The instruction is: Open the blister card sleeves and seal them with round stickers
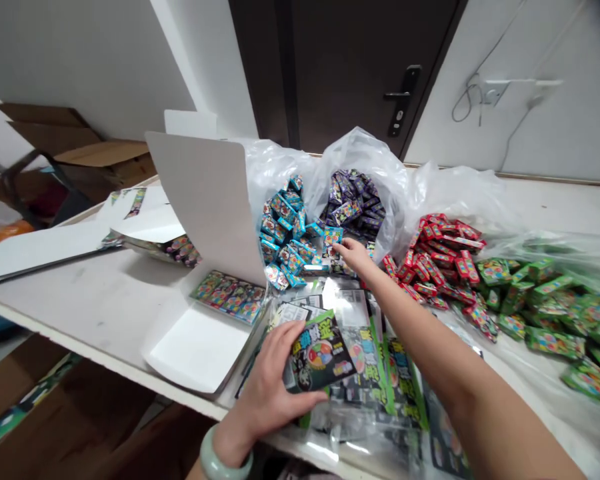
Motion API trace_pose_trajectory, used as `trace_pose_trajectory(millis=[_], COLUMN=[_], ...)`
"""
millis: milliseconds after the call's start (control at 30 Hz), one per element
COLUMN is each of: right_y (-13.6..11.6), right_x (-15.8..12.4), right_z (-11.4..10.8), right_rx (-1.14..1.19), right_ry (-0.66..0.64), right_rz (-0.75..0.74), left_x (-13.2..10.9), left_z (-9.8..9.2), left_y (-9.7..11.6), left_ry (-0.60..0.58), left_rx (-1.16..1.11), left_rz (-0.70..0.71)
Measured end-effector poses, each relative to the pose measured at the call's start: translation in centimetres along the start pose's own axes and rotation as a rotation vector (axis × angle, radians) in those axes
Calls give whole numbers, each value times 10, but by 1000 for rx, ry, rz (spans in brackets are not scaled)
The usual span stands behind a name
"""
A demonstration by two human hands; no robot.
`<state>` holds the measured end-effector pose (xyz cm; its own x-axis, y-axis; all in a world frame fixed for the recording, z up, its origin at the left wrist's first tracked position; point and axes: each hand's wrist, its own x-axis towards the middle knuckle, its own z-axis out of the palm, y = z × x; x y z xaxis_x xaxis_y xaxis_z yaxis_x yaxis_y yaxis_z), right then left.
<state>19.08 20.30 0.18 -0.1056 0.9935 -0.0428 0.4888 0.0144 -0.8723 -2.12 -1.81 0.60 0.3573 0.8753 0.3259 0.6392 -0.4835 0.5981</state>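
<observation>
My left hand (275, 380), with a pale bangle at the wrist, grips a black and green printed packet (320, 353) above a pile of similar flat packets (405, 373). Farther forward, the fingers of my right hand (353, 253) pinch a small blue box (332, 239). It is held between a heap of blue boxes (285, 227) and a plastic bag of purple boxes (355, 200). Red boxes (440, 260) and green boxes (555, 300) lie in heaps to the right of my right hand.
An open white carton (205, 347) with its lid raised holds a row of colourful packets. Farther left are white card sheets (45, 247) and brown cardboard boxes (105, 157). Clear plastic bags (460, 193) line the back, before a dark door (340, 67).
</observation>
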Motion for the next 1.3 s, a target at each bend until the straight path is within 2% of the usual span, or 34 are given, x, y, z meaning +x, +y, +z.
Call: trace_pose_trajectory(millis=[133, 233, 300, 367, 433, 533, 667, 800, 867, 1067, 1300], right_y=[10, 14, 17, 19, 22, 22, 19, 21, 23, 18, 5], right_x=[-73, -132, -164, -190, -211, -234, -253, -259, -258, -255, -259], right_z=[-42, -68, -81, -90, -96, -97, -95, -99, -102, -109, -117], right_rx=[271, 415, 527, 599, 573, 427, 217, 150, 140, 133, 37], right_ry=[-83, -105, -85, -7, 73, 115, 135, -82, -142, -166, -269], right_rz=[38, 77, 95, 80, 21, -79, -113, -32, -11, 13, -10], left_x=[5, 11, 16, 19, 22, 24, 26, 26, 25, 23, 20], left_z=[-1, 2, 6, 12, 18, 27, 32, 33, 33, 33, 33], left_y=[-4, 1, 8, 16, 24, 33, 41, 49, 51, 55, 55], left_ry=[26, 31, 32, 27, 15, -33, -94, -117, -129, -115, -108], left_rx=[8, 26, 55, 107, 156, 174, 155, 150, 149, 145, 125], left_rz=[-2, 26, 47, 70, 96, 143, 192, 198, 210, 191, 209])
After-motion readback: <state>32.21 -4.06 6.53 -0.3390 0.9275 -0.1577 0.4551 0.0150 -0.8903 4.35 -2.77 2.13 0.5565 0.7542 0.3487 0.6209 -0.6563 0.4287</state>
